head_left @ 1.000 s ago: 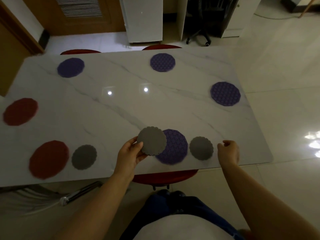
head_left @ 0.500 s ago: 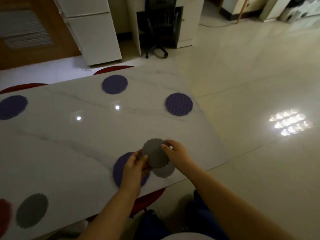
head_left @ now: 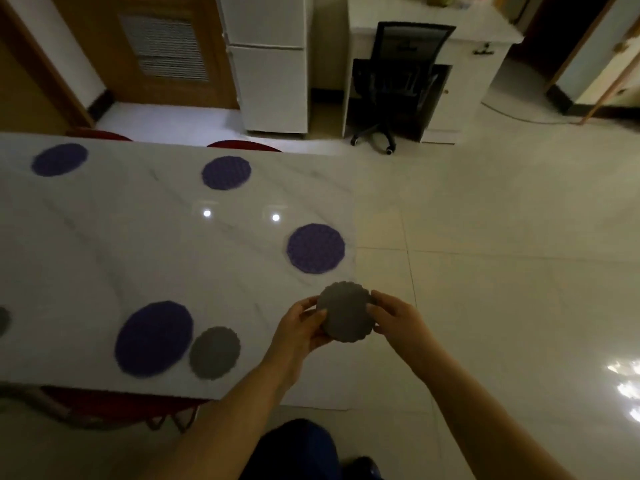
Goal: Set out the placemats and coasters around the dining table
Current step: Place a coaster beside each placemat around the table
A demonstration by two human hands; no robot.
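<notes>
- A glossy white worktop (head_left: 145, 258) with grey marble veining is seen; two small ceiling-light reflections are carried on its surface.
- Four round purple placemats with scalloped edges and a woven-looking relief are laid flat on it: one at the near edge (head_left: 154, 338), one by the right end (head_left: 315, 248), and two along the far edge (head_left: 226, 172) (head_left: 59, 159).
- A smaller round grey coaster (head_left: 214, 353), matt and scallop-edged, is laid flat just beside the near placemat, on its right; whether the two edges touch cannot be told.
- A second grey coaster (head_left: 345, 311) of the same shape is held above the worktop's near right corner, its face turned toward the camera.
- The left hand (head_left: 300, 329) is closed on this held coaster at its left rim, the thumb lying on its face.
- The right hand (head_left: 394, 315) is closed on the right rim, the fingers (head_left: 375, 310) curled over the edge.
- A sliver of a further grey disc (head_left: 2, 320) is cut off at the left border.
- Red chair seats (head_left: 242, 146) are seen beyond the far edge.
</notes>
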